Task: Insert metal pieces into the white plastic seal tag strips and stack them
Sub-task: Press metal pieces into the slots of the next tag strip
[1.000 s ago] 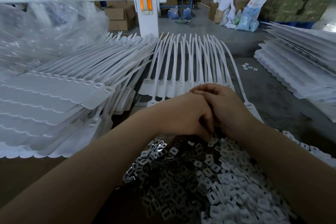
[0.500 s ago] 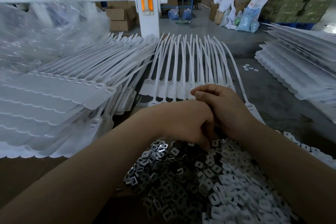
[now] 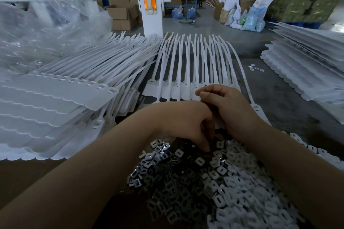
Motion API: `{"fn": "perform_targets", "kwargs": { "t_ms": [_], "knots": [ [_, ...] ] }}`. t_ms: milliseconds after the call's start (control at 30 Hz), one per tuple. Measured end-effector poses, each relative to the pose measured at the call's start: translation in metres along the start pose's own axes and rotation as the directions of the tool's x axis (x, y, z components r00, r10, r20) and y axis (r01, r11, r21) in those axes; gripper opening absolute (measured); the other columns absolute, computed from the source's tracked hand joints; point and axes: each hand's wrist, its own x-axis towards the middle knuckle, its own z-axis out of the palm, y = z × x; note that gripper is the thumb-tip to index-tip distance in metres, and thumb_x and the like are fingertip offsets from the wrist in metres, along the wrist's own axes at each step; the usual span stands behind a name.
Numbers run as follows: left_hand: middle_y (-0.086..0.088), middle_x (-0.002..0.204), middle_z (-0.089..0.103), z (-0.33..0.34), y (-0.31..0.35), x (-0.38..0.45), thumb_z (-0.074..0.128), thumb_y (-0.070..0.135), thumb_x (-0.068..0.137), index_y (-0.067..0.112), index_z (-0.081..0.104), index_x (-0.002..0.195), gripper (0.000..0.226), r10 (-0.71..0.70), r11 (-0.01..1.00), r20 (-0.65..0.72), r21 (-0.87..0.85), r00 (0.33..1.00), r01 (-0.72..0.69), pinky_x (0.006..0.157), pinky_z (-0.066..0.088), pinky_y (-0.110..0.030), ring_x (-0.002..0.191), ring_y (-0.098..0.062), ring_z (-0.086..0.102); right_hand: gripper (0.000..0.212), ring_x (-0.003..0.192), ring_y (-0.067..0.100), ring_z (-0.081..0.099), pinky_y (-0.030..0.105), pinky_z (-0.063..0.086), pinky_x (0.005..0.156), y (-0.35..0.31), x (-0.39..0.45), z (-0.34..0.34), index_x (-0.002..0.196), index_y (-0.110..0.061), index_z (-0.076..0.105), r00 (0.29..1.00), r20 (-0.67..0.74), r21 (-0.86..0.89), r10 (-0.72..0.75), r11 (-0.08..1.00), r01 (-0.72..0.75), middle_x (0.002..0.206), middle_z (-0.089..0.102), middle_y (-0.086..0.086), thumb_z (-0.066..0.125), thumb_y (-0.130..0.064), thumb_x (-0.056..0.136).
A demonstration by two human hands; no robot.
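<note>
A heap of small metal pieces with square holes lies right in front of me. Beyond it, a row of white seal tag strips lies flat with the tag heads toward me. My left hand hangs over the far edge of the heap, fingers curled down and fingertips in the pieces. Beside it, my right hand is curled over the strip heads, thumb against forefinger. A sliver of white tag shows between the hands. What each hand pinches is hidden.
A tall stack of strip sheets fills the left side and another stack the right. Clear plastic bags are at the back left, and a white post stands behind the row. A few loose metal pieces lie on the grey table.
The hands have drawn slightly apart, showing a bit of white tag between them. My left fingertips have dipped lower into the metal pieces.
</note>
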Motion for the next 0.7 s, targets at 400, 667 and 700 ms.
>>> {"fn": "perform_targets", "kwargs": {
  "t_ms": [400,667,700],
  "knots": [
    [0.022,0.08,0.068,-0.008,-0.002,-0.004,0.079,0.029,0.079,0.03,0.074,0.09,0.012,0.029,0.999,-0.03,0.028,0.999,-0.028,0.069,0.042,-0.002,0.078,0.012,0.06,0.016,0.083,0.036,0.064,0.048,0.055,0.084,0.0,0.003,-0.001,0.088,-0.02,0.074,1.0,-0.009,-0.002,-0.013,1.0,0.013,0.088,0.073,0.013,0.061,-0.012,0.094],
    [0.014,0.079,0.07,-0.001,0.003,-0.004,0.074,0.034,0.084,0.023,0.075,0.091,0.013,0.014,0.992,0.004,0.129,1.0,-0.014,0.066,0.046,-0.007,0.074,0.007,0.061,0.014,0.072,0.021,0.057,0.038,0.047,0.072,0.0,0.002,0.001,0.09,-0.015,0.074,1.0,-0.011,0.009,-0.003,1.0,0.003,0.067,0.068,-0.002,0.061,-0.011,0.093],
    [0.012,0.079,0.071,-0.001,0.004,-0.003,0.073,0.034,0.084,0.022,0.075,0.091,0.014,0.014,0.991,0.001,0.131,1.0,-0.014,0.066,0.048,-0.009,0.073,0.004,0.062,0.014,0.072,0.022,0.057,0.039,0.047,0.072,0.0,0.002,0.001,0.09,-0.015,0.074,1.0,-0.012,0.012,-0.003,1.0,0.003,0.067,0.068,-0.001,0.061,-0.011,0.093]
  ]
}}
